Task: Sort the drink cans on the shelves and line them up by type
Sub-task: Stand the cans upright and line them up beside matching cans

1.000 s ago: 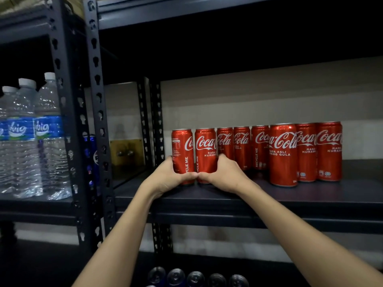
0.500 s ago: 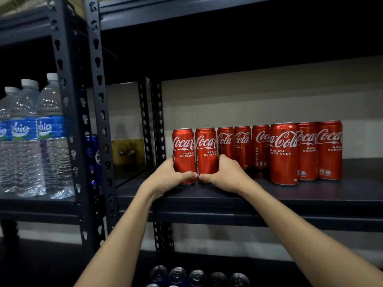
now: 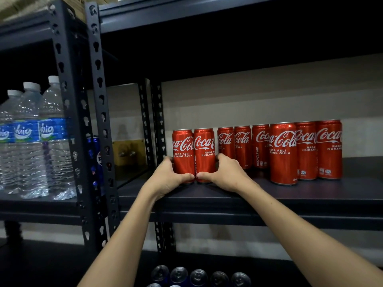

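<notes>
Turning the two front cans had brought their logos forward since a second earlier. The left hand (image 3: 169, 179) gripped the left can (image 3: 183, 155); the right hand (image 3: 224, 176) gripped the right can (image 3: 204, 154), upright on the shelf (image 3: 290, 195), touching. Alignment with the red row (image 3: 290, 150) remained.

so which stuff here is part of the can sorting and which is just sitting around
Part of the job:
- left hand on one red cola can
- right hand on the can beside it
- six more red cans
- silver can tops below

Just sitting there:
- water bottles
- black shelf frame
</notes>
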